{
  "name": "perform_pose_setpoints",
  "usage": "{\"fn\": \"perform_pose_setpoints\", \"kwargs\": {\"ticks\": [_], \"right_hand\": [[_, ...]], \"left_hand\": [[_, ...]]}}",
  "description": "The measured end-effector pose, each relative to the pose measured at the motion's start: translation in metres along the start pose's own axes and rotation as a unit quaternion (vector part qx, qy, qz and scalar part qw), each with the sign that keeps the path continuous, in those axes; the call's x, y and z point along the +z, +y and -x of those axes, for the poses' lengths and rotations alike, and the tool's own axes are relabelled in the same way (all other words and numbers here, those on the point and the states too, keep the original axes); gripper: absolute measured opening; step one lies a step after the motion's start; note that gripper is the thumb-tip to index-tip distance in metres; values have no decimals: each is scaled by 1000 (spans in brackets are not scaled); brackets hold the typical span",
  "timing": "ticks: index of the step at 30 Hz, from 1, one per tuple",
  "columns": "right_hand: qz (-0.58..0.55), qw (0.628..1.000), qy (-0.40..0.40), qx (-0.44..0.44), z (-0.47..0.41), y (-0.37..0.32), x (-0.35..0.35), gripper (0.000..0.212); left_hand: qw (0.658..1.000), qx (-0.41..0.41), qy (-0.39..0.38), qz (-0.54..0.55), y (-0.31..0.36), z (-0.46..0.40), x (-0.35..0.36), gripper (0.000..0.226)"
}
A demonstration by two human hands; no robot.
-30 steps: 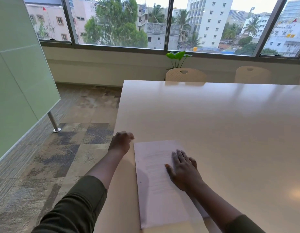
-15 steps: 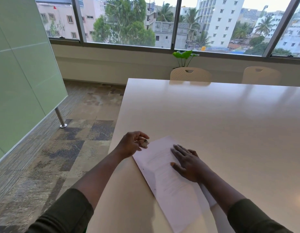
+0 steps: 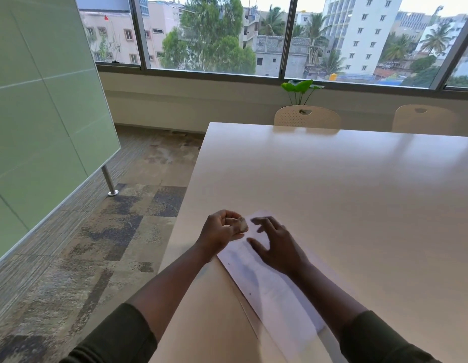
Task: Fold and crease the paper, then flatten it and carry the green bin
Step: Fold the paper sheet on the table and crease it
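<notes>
I am holding my right hand (image 3: pixel 276 247) over the paper (image 3: pixel 269 281), fingers spread, gripping nothing. The paper is lying on the table (image 3: pixel 332 184), its long axis running diagonally toward me. My left hand (image 3: pixel 222 229), curled, is waiting beside its far corner.

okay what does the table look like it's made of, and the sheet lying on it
Table: likely laminate or coated board, smooth cream semi-gloss; it reflects the window light and chair backs. Sheet: thin white printed paper, matte, lying flat with faint text lines.
</notes>
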State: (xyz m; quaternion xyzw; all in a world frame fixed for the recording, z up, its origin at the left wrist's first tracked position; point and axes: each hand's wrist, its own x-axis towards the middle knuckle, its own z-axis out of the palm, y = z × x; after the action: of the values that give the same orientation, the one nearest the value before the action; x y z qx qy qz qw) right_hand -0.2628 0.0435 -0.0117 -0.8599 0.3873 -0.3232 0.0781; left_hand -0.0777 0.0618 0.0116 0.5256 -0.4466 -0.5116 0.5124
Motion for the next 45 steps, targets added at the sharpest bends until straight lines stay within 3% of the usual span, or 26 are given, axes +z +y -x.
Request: {"fn": "perform_pose_setpoints", "kwargs": {"ticks": [3, 8, 11, 13, 15, 18, 20, 28, 32, 37, 40, 45], "right_hand": [[-79, 996, 24, 18, -5, -10, 11, 31], [-113, 992, 37, 32, -4, -7, 12, 19], [-150, 986, 52, 58, -4, -10, 11, 13], [-151, 982, 67, 95, -5, -8, 10, 13], [-141, 979, 68, 127, -4, -2, 10, 19], [-123, 983, 54, 128, 0, 3, 11, 22], [-104, 988, 46, 108, 2, 1, 12, 20], [-79, 995, -62, -14, -2, -27, 24, 20], [-46, 998, -32, 38, -4, -21, 24, 19], [-33, 993, -106, -35, 1, -34, 26, 18], [-27, 998, -44, 29, 0, -24, 26, 20], [-23, 991, -126, -32, 5, -31, 22, 20]], "left_hand": [[1000, -16, 5, 2, -2, 3, 8, 17], [999, -38, -8, 3, -2, 11, 2, 21], [996, -2, -5, -92, -3, 15, -3, 24], [954, 72, 13, -291, -3, 18, -10, 27], [877, 140, -2, -460, -4, 23, -19, 47], [780, 145, -64, -605, -12, 31, -35, 86], [754, 109, -89, -641, -19, 36, -41, 99], [736, 62, -94, -667, -36, 41, -45, 103], [730, 78, -78, -674, -41, 42, -46, 103], [725, 86, -78, -679, -44, 41, -47, 102], [726, 89, -73, -678, -44, 42, -47, 102], [722, 95, -71, -681, -45, 41, -48, 102]]}}
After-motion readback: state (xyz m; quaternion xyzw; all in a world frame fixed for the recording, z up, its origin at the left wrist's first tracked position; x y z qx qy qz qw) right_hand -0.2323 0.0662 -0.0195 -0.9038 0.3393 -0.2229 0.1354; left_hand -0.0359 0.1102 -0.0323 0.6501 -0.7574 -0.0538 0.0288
